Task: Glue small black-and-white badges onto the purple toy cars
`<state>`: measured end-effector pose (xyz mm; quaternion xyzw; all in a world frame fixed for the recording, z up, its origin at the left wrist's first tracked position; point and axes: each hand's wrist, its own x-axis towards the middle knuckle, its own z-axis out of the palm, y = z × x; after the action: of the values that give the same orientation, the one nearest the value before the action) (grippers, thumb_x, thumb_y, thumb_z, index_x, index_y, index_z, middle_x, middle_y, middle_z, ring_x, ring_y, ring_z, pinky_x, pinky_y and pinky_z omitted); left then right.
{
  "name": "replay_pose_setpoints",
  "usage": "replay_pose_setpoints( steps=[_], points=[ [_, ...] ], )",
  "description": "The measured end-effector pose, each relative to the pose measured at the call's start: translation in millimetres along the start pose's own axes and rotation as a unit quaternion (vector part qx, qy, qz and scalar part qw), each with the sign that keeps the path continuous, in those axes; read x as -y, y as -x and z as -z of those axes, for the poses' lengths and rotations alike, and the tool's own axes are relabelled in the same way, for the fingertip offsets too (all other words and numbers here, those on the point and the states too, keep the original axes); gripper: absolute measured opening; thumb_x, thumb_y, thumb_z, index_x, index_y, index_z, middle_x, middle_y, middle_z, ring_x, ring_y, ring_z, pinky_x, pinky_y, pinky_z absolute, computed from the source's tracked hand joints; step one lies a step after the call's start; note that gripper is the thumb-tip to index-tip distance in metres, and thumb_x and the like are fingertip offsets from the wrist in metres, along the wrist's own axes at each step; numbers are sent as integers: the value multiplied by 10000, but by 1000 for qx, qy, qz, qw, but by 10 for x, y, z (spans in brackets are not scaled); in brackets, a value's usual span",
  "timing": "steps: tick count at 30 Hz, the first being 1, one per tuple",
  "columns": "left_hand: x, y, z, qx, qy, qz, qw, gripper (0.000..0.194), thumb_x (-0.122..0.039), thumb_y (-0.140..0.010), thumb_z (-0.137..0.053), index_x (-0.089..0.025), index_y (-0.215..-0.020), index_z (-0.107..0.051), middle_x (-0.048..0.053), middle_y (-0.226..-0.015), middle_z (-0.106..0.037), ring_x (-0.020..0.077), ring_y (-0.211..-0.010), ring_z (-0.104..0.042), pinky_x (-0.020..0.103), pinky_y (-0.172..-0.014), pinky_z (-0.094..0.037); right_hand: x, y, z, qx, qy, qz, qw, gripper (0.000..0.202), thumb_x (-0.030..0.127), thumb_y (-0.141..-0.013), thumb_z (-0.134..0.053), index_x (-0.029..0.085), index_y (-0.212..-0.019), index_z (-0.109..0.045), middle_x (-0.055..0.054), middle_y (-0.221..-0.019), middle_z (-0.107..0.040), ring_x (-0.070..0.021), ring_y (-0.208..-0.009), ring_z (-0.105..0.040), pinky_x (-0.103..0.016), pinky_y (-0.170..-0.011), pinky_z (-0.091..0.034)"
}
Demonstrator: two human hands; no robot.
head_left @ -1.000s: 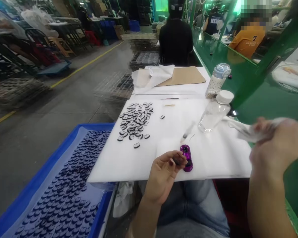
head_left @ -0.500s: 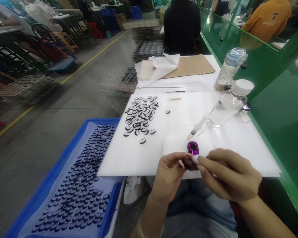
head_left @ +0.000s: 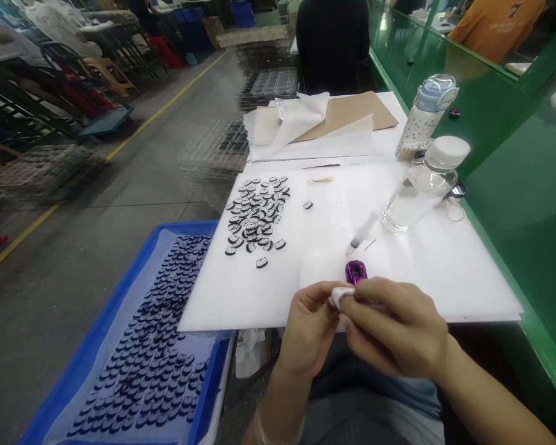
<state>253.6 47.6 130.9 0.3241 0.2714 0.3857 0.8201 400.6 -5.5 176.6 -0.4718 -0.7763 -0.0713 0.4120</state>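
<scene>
Over the table's front edge my two hands meet. My left hand (head_left: 308,334) is closed in a pinch on a small dark piece, now almost wholly hidden behind the fingers. My right hand (head_left: 401,327) presses a white cloth or tissue (head_left: 341,295) against that spot, its fingers closed on it. Just beyond the fingertips a purple toy car (head_left: 355,272) sits on the white sheet, its near end covered by the hands. Past the car lie a syringe-like tube (head_left: 364,231) and a thin needle (head_left: 370,244). Many small dark curved pieces (head_left: 254,213) are spread at the left.
A clear bottle with a white cap (head_left: 421,185), a dotted drinking bottle (head_left: 424,117) and cotton swabs (head_left: 322,180) are on the table (head_left: 241,306). Cardboard (head_left: 356,114) lies at the back. A blue tray (head_left: 109,303) of dark pieces stands left. A green partition (head_left: 514,216) borders the right.
My right hand has moved left and closer to my left hand, bringing the white cloth over the dark piece. The whole view has shifted slightly.
</scene>
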Motion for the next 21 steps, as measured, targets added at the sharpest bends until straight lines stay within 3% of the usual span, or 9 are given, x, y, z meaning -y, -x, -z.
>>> replay_pose_setpoints(
  steps=[4, 7, 9, 10, 12, 14, 16, 19, 21],
  points=[
    [13, -5, 17, 4, -17, -17, 1000, 345, -505, -646, -959, -236, -830, -844, 51, -790, -803, 175, -734, -740, 291, -752, -633, -56, 105, 216, 33, 3, -29, 999, 134, 130, -936, -586, 178, -952, -710, -44, -821, -662, -105, -555, -589, -250, -459, -481],
    [-7, 7, 27, 17, -34, -23, 999, 357, -514, -666, -945, -218, -841, -851, 76, -781, -804, 187, -713, -737, 299, -721, -642, -144, 235, 356, -12, -8, -115, 993, 131, 116, -936, -639, 190, -960, -745, -46, -846, -662, -89, -547, -604, -223, -449, -477],
    [-42, 34, 39, 21, -97, -60, 993, 280, -436, -708, -940, -230, -877, -856, 72, -800, -812, 183, -721, -739, 276, -705, -633, -186, 326, 342, -31, -41, -167, 985, 116, 131, -941, -663, 194, -947, -760, -40, -820, -679, -109, -567, -642, -226, -451, -485],
    [-64, 51, 47, 15, -160, -103, 982, 224, -366, -732, -934, -244, -903, -857, 63, -819, -816, 184, -736, -741, 268, -706, -628, -197, 370, 305, -30, -64, -191, 979, 86, 147, -931, -693, 195, -943, -764, -38, -815, -695, -123, -586, -663, -230, -459, -499],
    [-108, 79, 60, -4, -315, -205, 927, 207, -220, -759, -906, -269, -953, -855, 50, -868, -822, 198, -783, -747, 284, -738, -627, -195, 445, 201, -30, -102, -238, 965, 57, 167, -887, -764, 195, -938, -769, -33, -810, -721, -144, -621, -692, -233, -476, -523],
    [-140, 90, 72, 1, -406, -246, 880, 221, -166, -784, -868, -263, -981, -852, 56, -895, -821, 215, -813, -748, 314, -776, -630, -166, 490, 101, -51, -116, -274, 953, 98, 143, -861, -786, 195, -943, -775, -26, -797, -724, -143, -634, -692, -229, -490, -529],
    [-153, 85, 82, 30, -369, -200, 907, 170, -233, -831, -843, -247, -1000, -847, 73, -901, -817, 216, -821, -747, 316, -777, -633, -119, 491, 36, -89, -121, -276, 949, 140, 97, -870, -751, 201, -960, -779, -17, -787, -708, -126, -631, -673, -218, -498, -520],
    [-143, 59, 90, 56, -178, -89, 978, 211, -420, -846, -839, -243, -961, -845, 73, -857, -809, 172, -755, -731, 268, -735, -626, -44, 404, -19, -147, -127, -232, 953, 230, 50, -876, -703, 214, -1019, -773, -12, -817, -674, -108, -644, -639, -211, -515, -520],
    [-126, 46, 86, 51, -84, -43, 994, 259, -474, -786, -878, -247, -905, -845, 61, -807, -804, 151, -687, -719, 255, -695, -621, 2, 305, -66, -163, -126, -203, 957, 252, 49, -890, -666, 211, -1057, -764, -27, -857, -654, -114, -668, -635, -217, -521, -527]
  ],
)
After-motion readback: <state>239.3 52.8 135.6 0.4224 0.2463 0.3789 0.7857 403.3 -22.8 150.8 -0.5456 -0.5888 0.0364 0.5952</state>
